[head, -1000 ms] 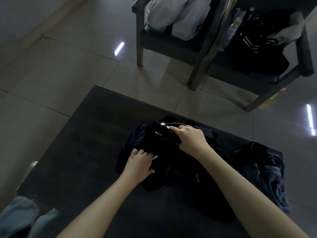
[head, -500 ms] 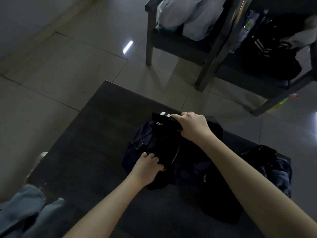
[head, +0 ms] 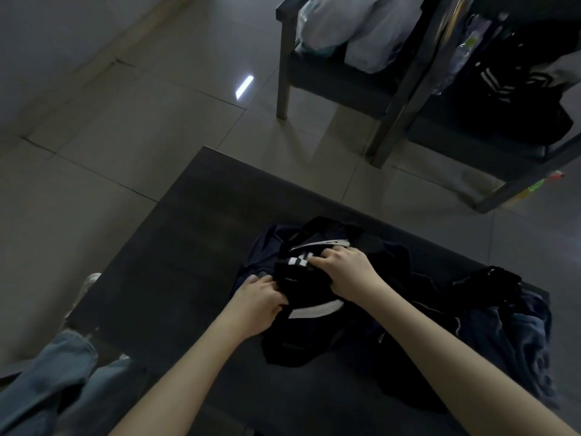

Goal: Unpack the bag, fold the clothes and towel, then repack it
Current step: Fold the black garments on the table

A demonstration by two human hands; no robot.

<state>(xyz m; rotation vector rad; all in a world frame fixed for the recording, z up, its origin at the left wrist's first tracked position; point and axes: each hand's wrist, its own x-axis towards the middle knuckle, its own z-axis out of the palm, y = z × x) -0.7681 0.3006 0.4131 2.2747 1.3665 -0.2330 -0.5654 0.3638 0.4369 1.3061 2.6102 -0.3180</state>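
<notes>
Hands drawn closer together since a moment ago, bunching the black garment (head: pixel 295 338) over the navy bag (head: pixel 267 247).
The left hand (head: pixel 257 305) has slid up towards the right hand (head: pixel 345 275). Both curl their fingers into the cloth, which lies on the bag, mid-table (head: pixel 188 247). The fold looks lumpy to me: squeezed like this it may crease or spring open, and a tug could drag the bag along.

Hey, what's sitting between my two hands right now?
A bunched, white-striped black garment: the left hand and right hand both grip it over the dark bag, as the head view shows.
</notes>
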